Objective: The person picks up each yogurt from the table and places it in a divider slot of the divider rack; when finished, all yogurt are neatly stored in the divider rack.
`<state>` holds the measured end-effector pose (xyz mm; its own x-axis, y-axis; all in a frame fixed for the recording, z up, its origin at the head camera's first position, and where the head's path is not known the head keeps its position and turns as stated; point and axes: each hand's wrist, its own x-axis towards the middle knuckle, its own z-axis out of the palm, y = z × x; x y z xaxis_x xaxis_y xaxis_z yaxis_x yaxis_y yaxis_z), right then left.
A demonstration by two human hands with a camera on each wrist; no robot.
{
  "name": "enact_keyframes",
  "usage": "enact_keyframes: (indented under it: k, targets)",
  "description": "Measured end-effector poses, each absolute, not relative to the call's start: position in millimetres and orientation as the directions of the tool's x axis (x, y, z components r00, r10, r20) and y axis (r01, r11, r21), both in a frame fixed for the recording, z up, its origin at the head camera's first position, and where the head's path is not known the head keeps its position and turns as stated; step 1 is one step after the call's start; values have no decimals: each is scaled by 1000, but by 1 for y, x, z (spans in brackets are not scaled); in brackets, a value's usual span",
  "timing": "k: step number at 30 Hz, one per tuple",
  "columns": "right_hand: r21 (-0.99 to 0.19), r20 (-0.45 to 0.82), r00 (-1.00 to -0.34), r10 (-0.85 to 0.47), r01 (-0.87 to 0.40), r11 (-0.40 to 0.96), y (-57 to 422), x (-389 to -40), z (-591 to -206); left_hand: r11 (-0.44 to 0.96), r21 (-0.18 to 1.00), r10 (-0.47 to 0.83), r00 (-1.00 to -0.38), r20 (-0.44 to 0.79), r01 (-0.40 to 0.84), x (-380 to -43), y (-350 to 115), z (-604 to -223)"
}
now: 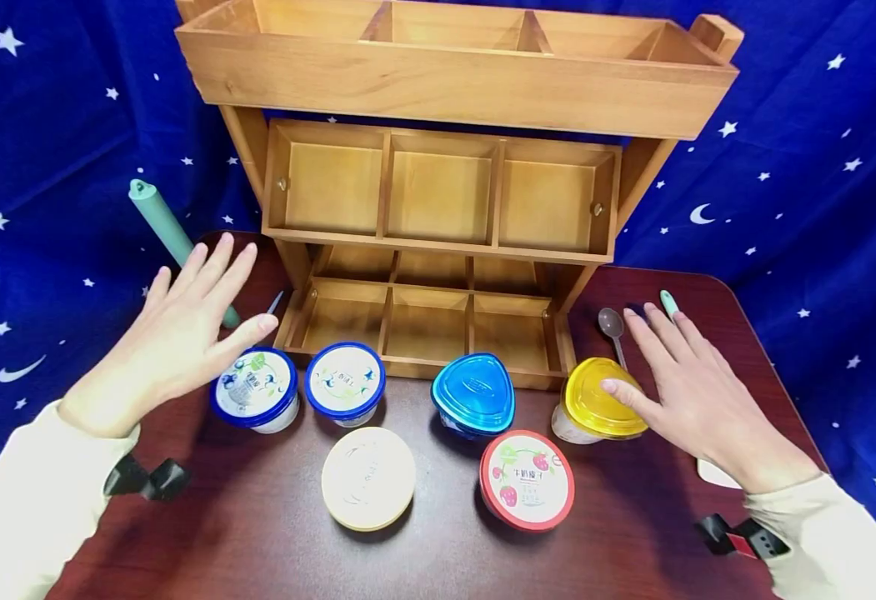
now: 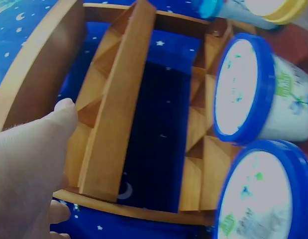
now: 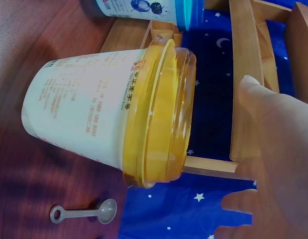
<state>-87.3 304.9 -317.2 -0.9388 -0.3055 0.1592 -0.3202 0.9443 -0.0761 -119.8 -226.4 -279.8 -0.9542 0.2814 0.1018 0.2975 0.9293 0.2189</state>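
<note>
Initially, at the far left, a green rod [image 1: 158, 215] leans at a slant, partly hidden behind the left hand [image 1: 190, 329]. This hand holds nothing: fingers straight and spread, thumb above the first blue-rimmed tub [image 1: 256, 385] and, per the left wrist view, apart from it. Just right stands the second blue-rimmed tub [image 1: 344, 380]; nearer the person, the cream-lidded tub [image 1: 368, 479]. Behind the tubs rises the wooden rack [image 1: 453, 83]; its middle tray is angled forward, presumably to make its compartments reachable from the front. Next come the blue-lidded tub [image 1: 473, 392], the red-rimmed tub [image 1: 529, 479] and the yellow-lidded tub [image 1: 595, 400]. All six stand lid up on the table [image 1: 438, 567], probably for stability and legible labels. A spoon [image 1: 611, 323] lies behind the yellow lid. At right, the right hand [image 1: 700, 392] is likewise unloaded, fingers extended, thumb clear of that lid in the right wrist view.
</note>
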Motion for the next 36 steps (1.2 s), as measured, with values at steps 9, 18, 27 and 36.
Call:
enact_keyframes:
  k: [9, 18, 27, 36]
  targets:
    - [-117, 225, -915, -336, -367, 923, 299, -89, -317, 840, 434, 287, -945, 155, 326, -147, -232, -266]
    - [-135, 230, -902, -366, -402, 906, 295, -88, -326, 715, 684, 190, -982, 7, 143, -176, -240, -265]
    - [-206, 172, -934, -315, -346, 915, 291, -81, -338, 402, 916, 135, -989, -60, -1, -211, -239, -263]
    - [-258, 127, -958, -257, -282, 924, 286, -78, -345, 345, 938, 112, -994, -13, 27, -229, -230, -270]
